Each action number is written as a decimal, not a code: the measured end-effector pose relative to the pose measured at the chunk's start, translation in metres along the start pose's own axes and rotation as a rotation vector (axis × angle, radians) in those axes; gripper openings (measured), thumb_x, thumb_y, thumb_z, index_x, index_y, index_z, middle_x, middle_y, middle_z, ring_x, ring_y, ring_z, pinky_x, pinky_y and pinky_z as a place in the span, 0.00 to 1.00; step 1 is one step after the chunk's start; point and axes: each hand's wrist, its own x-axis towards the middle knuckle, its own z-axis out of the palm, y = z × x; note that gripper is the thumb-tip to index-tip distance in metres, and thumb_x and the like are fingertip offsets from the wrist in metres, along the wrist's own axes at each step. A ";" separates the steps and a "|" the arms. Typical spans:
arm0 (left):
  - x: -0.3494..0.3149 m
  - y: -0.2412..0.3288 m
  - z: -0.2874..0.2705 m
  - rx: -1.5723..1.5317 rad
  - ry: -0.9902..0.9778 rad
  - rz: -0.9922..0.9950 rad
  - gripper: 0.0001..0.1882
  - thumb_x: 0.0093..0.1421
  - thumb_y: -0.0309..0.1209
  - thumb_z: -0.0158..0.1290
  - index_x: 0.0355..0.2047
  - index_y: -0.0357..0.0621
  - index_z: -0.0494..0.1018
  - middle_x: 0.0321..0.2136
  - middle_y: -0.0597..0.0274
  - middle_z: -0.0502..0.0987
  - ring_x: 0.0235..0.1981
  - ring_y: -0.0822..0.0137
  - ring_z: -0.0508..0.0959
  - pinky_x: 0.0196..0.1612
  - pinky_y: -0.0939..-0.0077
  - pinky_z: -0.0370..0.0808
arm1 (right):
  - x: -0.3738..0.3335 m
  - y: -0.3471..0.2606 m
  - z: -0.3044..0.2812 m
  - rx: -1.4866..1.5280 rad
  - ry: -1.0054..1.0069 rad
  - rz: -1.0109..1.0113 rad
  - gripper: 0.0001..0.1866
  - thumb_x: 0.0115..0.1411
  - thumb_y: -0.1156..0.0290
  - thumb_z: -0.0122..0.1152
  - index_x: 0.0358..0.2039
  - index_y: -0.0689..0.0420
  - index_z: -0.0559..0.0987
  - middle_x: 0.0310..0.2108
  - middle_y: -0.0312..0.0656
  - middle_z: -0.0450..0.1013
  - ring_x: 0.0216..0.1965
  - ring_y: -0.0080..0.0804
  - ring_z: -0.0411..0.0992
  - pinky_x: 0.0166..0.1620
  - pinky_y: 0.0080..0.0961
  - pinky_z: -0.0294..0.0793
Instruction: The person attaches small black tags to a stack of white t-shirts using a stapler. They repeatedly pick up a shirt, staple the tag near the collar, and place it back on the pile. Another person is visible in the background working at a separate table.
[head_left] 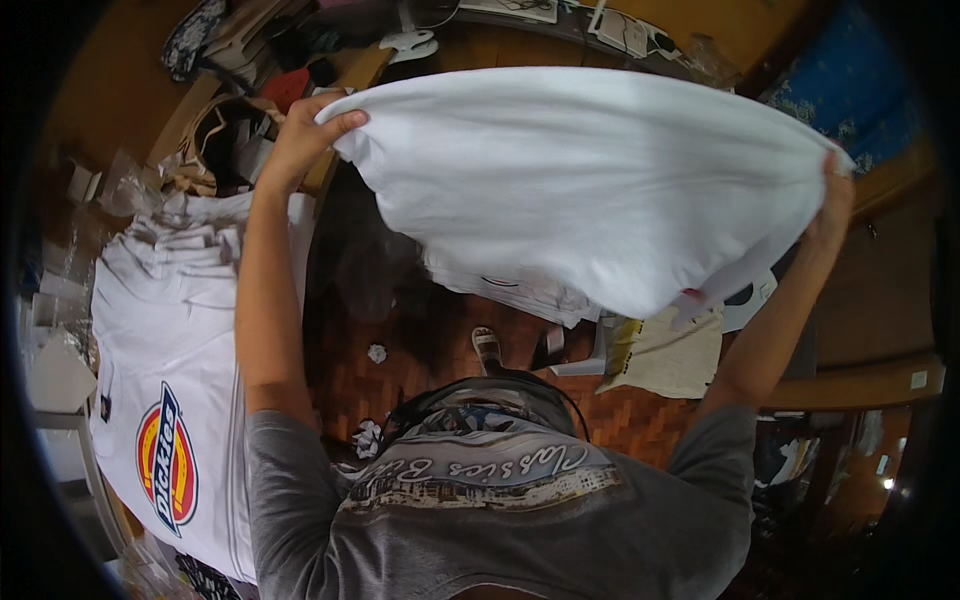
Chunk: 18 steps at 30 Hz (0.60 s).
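Note:
A white T-shirt (pixel 590 170) is stretched wide in the air between my two hands, its middle hanging in a loose drape. At its left corner my left hand (pixel 308 142) is closed, thumb over the cloth. Its right corner is pinched in my right hand (pixel 832 205), whose fingers are partly hidden by fabric. A bit of red shows near the shirt's lower right fold. To my left lies a pile of white T-shirts (pixel 170 330), the top one bearing a red, yellow and blue oval print. Beneath the raised shirt, another white folded stack (pixel 530 292) is partly covered.
Crumpled paper (pixel 376 353) lies on the wooden parquet floor (pixel 345 385). A cream cloth bag (pixel 665 350) sits below my right arm. Clear plastic wrapping (pixel 125 185) and a brown paper bag (pixel 205 140) are at the far left. A wooden cabinet (pixel 880 280) stands at the right.

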 end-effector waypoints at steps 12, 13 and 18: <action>0.082 0.031 -0.002 -0.121 -0.066 -0.111 0.11 0.51 0.31 0.49 0.32 0.36 0.71 0.17 0.68 0.70 0.05 0.86 0.54 0.06 0.92 0.49 | 0.005 0.021 -0.004 -0.299 -0.030 0.143 0.07 0.49 0.70 0.55 0.29 0.58 0.75 0.15 0.29 0.63 0.14 0.13 0.52 0.19 0.13 0.54; 0.097 0.034 0.000 -0.216 -0.028 -0.100 0.14 0.51 0.31 0.49 0.35 0.34 0.69 0.17 0.68 0.70 0.05 0.86 0.55 0.06 0.93 0.49 | 0.017 0.027 -0.004 -0.185 -0.072 0.175 0.08 0.49 0.69 0.55 0.30 0.58 0.74 0.15 0.30 0.64 0.13 0.14 0.54 0.18 0.13 0.54; 0.166 -0.028 0.055 -0.241 -0.026 -0.303 0.14 0.51 0.30 0.49 0.34 0.31 0.66 0.20 0.61 0.70 0.16 0.74 0.72 0.17 0.89 0.70 | 0.081 0.123 0.036 0.178 -0.208 0.460 0.13 0.52 0.67 0.51 0.35 0.62 0.70 0.23 0.41 0.71 0.22 0.23 0.69 0.22 0.14 0.67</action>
